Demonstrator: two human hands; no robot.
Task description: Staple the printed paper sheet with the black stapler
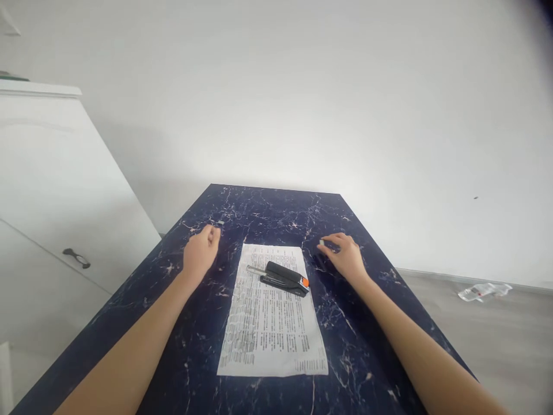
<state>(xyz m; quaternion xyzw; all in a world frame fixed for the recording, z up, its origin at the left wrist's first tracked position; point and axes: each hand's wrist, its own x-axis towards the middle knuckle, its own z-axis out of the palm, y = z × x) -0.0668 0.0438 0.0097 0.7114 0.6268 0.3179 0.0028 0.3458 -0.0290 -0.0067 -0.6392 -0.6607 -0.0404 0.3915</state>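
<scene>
A black stapler point(285, 279) with an orange spot lies opened on a printed sheet of paper point(276, 363), its metal tray sticking out to the left. To the right of the sheet, my right hand point(345, 256) pinches a small pale piece, which looks like a staple strip point(322, 242), between thumb and fingertip. My left hand point(202, 251) is left of the sheet with its fingers curled closed. Just beyond those fingertips shows another small pale piece point(220, 222). Whether the left fingers hold anything is hidden. Neither hand touches the stapler.
The dark blue marble-patterned table point(276, 207) reaches to a white wall point(276, 104). A white cabinet point(52, 173) with a dark handle point(76, 257) stands at the left. On the floor at the right lies a crumpled clear plastic wrapper point(484, 291).
</scene>
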